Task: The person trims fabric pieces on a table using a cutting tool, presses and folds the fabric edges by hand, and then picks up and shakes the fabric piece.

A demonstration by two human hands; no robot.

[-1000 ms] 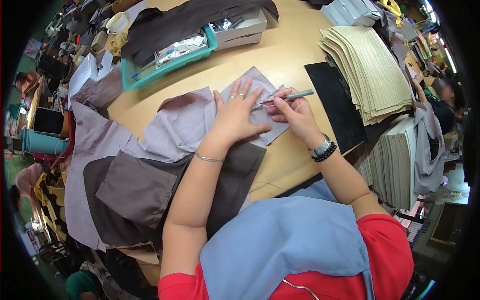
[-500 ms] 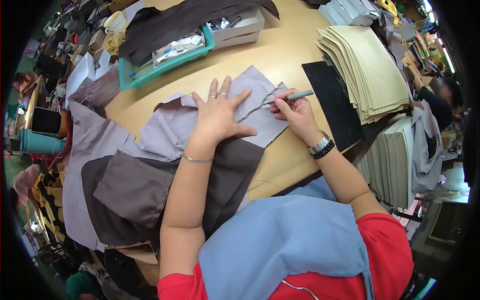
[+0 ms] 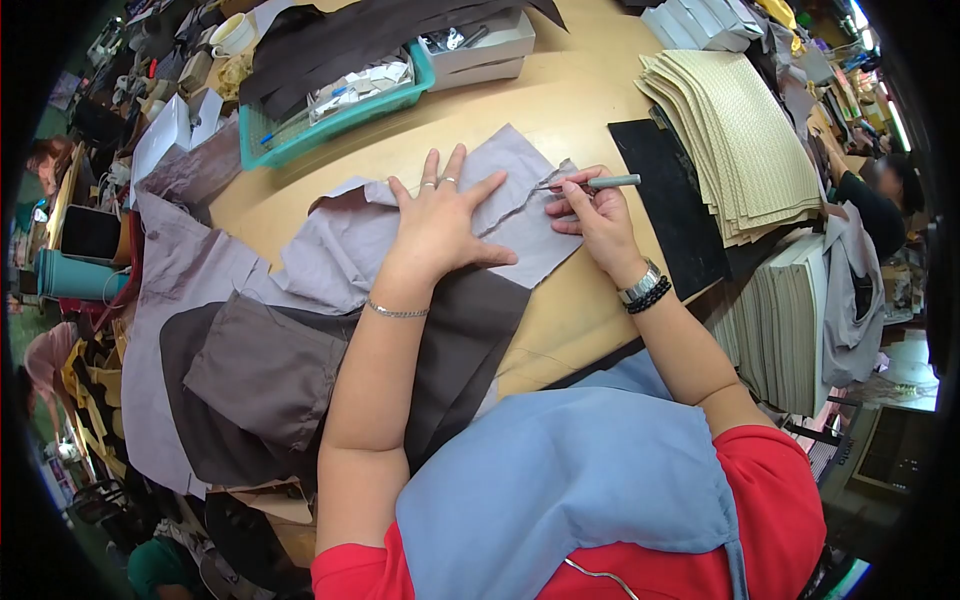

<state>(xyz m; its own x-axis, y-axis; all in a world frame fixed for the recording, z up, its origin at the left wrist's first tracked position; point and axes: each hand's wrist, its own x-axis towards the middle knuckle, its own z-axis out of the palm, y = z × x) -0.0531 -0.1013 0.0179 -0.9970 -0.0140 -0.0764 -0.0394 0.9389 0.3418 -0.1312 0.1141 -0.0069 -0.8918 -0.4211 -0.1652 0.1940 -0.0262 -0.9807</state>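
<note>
My left hand (image 3: 445,215) lies with its fingers spread on a light grey-mauve piece of fabric (image 3: 510,150), pressing it to the table. A raised seam or fold (image 3: 520,208) runs across this fabric toward my right hand (image 3: 595,215). Between the thumb and fingers of that hand is a slim pen-like tool (image 3: 615,181) with a grey-green handle. Its thin dark tip points left, close to the seam; whether it touches the fabric I cannot tell. Dark brown fabric (image 3: 465,335) lies under my left forearm, with a brown pocket-shaped piece (image 3: 265,370) to its left.
A teal basket (image 3: 345,128) and a white box (image 3: 490,60) with small parts stand at the back. To the right are a black board (image 3: 665,190), cream textured sheets (image 3: 730,140) and a thick stack of pale sheets (image 3: 780,310). Another person (image 3: 875,205) is at far right.
My right hand has shifted slightly right and up along the seam with the pen-like tool, its fingers a little more extended. My left hand stays spread on the fabric.
</note>
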